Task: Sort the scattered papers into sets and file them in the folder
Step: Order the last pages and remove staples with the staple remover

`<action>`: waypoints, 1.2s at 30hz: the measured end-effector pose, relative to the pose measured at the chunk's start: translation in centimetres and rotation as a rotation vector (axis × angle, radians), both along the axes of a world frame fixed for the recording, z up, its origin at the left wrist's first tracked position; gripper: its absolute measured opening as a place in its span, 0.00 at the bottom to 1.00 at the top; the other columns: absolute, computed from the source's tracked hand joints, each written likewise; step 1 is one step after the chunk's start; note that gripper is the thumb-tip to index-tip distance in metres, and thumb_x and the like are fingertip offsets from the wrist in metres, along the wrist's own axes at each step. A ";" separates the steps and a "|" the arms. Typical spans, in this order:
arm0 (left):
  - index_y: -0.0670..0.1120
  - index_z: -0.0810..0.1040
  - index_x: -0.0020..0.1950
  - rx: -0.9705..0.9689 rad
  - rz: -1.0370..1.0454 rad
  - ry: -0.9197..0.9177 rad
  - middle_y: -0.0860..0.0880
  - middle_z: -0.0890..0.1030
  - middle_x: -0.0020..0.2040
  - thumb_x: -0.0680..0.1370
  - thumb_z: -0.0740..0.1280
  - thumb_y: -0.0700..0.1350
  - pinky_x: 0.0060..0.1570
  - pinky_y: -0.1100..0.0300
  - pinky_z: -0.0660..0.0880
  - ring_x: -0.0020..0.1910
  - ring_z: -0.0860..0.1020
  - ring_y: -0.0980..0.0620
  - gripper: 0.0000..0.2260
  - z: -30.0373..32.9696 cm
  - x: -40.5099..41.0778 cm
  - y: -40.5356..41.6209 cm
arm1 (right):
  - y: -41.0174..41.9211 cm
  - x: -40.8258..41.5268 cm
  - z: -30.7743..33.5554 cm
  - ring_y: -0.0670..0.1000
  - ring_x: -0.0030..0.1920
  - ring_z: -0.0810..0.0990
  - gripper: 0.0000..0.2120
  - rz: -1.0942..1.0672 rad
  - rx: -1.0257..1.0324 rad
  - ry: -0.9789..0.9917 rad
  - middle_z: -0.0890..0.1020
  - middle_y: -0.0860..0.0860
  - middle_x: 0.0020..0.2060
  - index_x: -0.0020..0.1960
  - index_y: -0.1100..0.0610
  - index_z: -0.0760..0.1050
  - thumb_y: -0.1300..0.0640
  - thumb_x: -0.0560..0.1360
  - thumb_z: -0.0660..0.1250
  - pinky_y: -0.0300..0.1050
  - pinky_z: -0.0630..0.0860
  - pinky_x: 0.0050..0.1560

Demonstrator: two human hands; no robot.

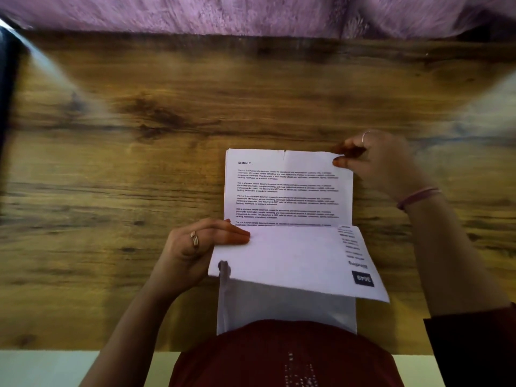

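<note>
A small stack of printed white papers headed "Section 2" lies on the wooden table in front of me. My right hand pinches the stack's far right corner. A second sheet, turned sideways with a dark label near its right edge, lies tilted over the stack's near half. My left hand holds this sheet's left edge, fingers on top. No folder can be made out.
A pink textured wall runs along the table's far edge. A dark object stands at the far left. A pale floor strip shows below the near edge. My dark red clothing covers the stack's near end.
</note>
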State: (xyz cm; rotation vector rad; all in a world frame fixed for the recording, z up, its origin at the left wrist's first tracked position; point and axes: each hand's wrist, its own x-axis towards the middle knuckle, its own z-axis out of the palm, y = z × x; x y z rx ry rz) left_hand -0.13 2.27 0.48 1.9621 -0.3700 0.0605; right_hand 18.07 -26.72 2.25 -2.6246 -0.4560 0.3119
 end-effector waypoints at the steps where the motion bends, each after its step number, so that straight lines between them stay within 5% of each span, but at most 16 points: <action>1: 0.43 0.80 0.53 -0.005 0.021 0.011 0.48 0.84 0.53 0.80 0.64 0.48 0.55 0.56 0.78 0.54 0.81 0.54 0.10 0.0 0.0 0.0 | -0.1 -0.1 0.2 0.45 0.39 0.76 0.09 0.002 0.006 -0.017 0.84 0.51 0.44 0.51 0.56 0.83 0.55 0.72 0.73 0.38 0.69 0.41; 3: 0.44 0.81 0.54 -0.003 0.044 0.027 0.48 0.83 0.54 0.82 0.60 0.54 0.57 0.57 0.77 0.56 0.81 0.54 0.16 -0.1 0.1 -0.1 | -0.3 -0.5 0.4 0.42 0.37 0.74 0.08 0.011 0.002 -0.066 0.85 0.50 0.43 0.51 0.55 0.84 0.54 0.72 0.73 0.36 0.68 0.40; 6: 0.48 0.81 0.55 0.000 0.054 0.021 0.47 0.78 0.60 0.82 0.59 0.54 0.60 0.57 0.75 0.62 0.76 0.52 0.14 -0.2 0.2 -0.1 | -0.6 -1.2 1.0 0.50 0.45 0.78 0.08 0.018 -0.018 -0.132 0.85 0.51 0.44 0.50 0.53 0.84 0.53 0.72 0.72 0.50 0.75 0.47; 9: 0.46 0.79 0.57 -0.029 0.067 0.021 0.43 0.68 0.68 0.81 0.61 0.52 0.70 0.53 0.67 0.72 0.67 0.46 0.12 -0.7 0.2 -0.1 | -0.9 -2.2 2.1 0.54 0.56 0.79 0.06 0.028 0.042 -0.110 0.82 0.51 0.55 0.47 0.53 0.84 0.54 0.71 0.73 0.59 0.75 0.56; 12: 0.49 0.80 0.56 -0.041 0.114 0.080 0.40 0.59 0.74 0.80 0.63 0.54 0.73 0.49 0.62 0.77 0.57 0.41 0.12 -1.1 0.0 -0.1 | -2.3 -3.3 3.7 0.49 0.59 0.80 0.03 0.106 0.436 0.254 0.82 0.48 0.58 0.44 0.55 0.81 0.59 0.71 0.74 0.54 0.77 0.60; 15: 0.46 0.79 0.55 -0.103 0.132 0.074 0.39 0.57 0.76 0.80 0.63 0.53 0.72 0.48 0.63 0.77 0.56 0.39 0.13 -1.4 -0.1 -0.2 | -4.2 -3.8 5.3 0.59 0.57 0.81 0.05 0.378 0.598 0.719 0.84 0.53 0.55 0.46 0.61 0.78 0.60 0.74 0.71 0.60 0.78 0.56; 18: 0.45 0.81 0.52 -0.206 0.179 0.058 0.54 0.71 0.71 0.78 0.67 0.46 0.65 0.53 0.72 0.70 0.70 0.46 0.07 -1.3 -0.4 -0.5 | -5.1 -3.5 5.2 0.62 0.60 0.79 0.08 0.620 0.603 0.905 0.83 0.59 0.54 0.47 0.65 0.78 0.60 0.72 0.72 0.64 0.75 0.60; 21: 0.49 0.80 0.53 -0.205 0.230 0.057 0.62 0.80 0.58 0.79 0.65 0.49 0.52 0.62 0.78 0.56 0.80 0.56 0.07 -0.7 -0.6 -0.7 | -4.5 -3.7 4.6 0.65 0.60 0.78 0.17 0.495 0.738 1.055 0.81 0.64 0.56 0.57 0.64 0.79 0.56 0.72 0.74 0.64 0.73 0.62; 23: 0.45 0.77 0.53 -0.237 0.246 0.029 0.65 0.80 0.55 0.79 0.64 0.55 0.49 0.69 0.77 0.53 0.80 0.63 0.14 -0.3 -0.7 -1.0 | -3.5 -3.5 3.8 0.60 0.59 0.80 0.14 0.307 0.791 0.882 0.82 0.59 0.56 0.57 0.56 0.80 0.54 0.73 0.72 0.58 0.76 0.61; 27: 0.46 0.69 0.48 -0.417 0.292 0.140 0.58 0.85 0.48 0.72 0.71 0.62 0.46 0.62 0.80 0.47 0.84 0.55 0.21 0.3 -1.1 -1.7 | -0.8 -1.1 1.5 0.42 0.50 0.82 0.10 -0.112 0.363 0.324 0.84 0.43 0.48 0.52 0.44 0.81 0.48 0.71 0.73 0.46 0.78 0.57; 32: 0.45 0.76 0.47 -0.350 0.303 0.109 0.53 0.84 0.46 0.74 0.70 0.60 0.53 0.52 0.80 0.47 0.83 0.51 0.19 0.1 -1.2 -1.8 | 0.2 0.6 0.0 0.52 0.55 0.78 0.19 -0.060 -0.023 0.238 0.80 0.51 0.57 0.60 0.54 0.78 0.48 0.72 0.72 0.54 0.74 0.59; 36: 0.44 0.80 0.46 -0.302 0.244 0.041 0.50 0.83 0.47 0.76 0.70 0.52 0.57 0.45 0.78 0.47 0.82 0.49 0.11 -0.5 -0.9 -1.4 | 0.7 0.6 0.2 0.48 0.49 0.77 0.15 -0.041 -0.019 0.161 0.80 0.47 0.47 0.56 0.54 0.80 0.51 0.71 0.74 0.61 0.73 0.59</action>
